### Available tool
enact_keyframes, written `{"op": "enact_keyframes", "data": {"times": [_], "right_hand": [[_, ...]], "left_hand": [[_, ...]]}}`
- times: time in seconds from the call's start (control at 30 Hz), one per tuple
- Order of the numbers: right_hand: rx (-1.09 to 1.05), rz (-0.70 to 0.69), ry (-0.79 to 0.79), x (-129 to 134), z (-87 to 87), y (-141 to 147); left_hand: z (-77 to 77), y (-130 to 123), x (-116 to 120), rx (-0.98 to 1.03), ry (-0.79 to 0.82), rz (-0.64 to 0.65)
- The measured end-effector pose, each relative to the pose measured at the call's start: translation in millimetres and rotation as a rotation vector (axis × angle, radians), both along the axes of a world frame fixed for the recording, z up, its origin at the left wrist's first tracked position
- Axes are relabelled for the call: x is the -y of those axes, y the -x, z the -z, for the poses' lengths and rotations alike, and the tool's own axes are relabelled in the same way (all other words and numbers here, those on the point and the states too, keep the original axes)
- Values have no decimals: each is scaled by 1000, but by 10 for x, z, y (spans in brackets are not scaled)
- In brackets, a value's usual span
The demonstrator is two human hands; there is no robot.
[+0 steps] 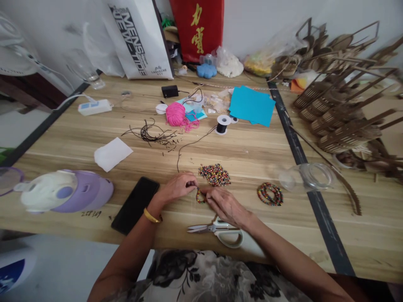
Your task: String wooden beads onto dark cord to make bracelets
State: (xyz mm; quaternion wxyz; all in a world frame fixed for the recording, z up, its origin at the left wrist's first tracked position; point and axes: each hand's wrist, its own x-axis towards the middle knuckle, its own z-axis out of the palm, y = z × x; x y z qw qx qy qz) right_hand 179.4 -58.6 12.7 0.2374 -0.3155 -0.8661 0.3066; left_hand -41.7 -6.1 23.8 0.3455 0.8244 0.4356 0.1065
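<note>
A short strand of colourful beads (200,197) hangs in a curve between my two hands. My left hand (180,186) is closed in a pinch on the dark cord at the strand's left end. At the strand's other end, the fingers of my right hand (227,205) are pressed together; the tips are partly hidden. Black cord (179,156) runs from near my left hand up to a white spool (222,125). Just beyond my fingers lies a pile of loose beads (215,174). Scissors (220,230) with pale handles rest below my right hand.
A coiled beaded string (270,194) and a clear glass jar (315,177) lie to the right. Left are a black phone (135,205) and a purple-white bottle (71,191). Farther back sit pink yarn (176,114), cut black cords (151,134), blue sheets (252,105) and small woven baskets (333,121).
</note>
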Motion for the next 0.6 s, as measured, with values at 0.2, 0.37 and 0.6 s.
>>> {"op": "enact_keyframes", "data": {"times": [0.2,0.37,0.6], "right_hand": [[2,-50,50,95,-60,40],[-11,-88,168,164,-89,52],[-94,31,138,71,-79,-5]], "left_hand": [[-55,124,3,-49,0,-9],[-125,218,-8,-113,17,-18],[-194,257,-37,-1,-10,-159]]}}
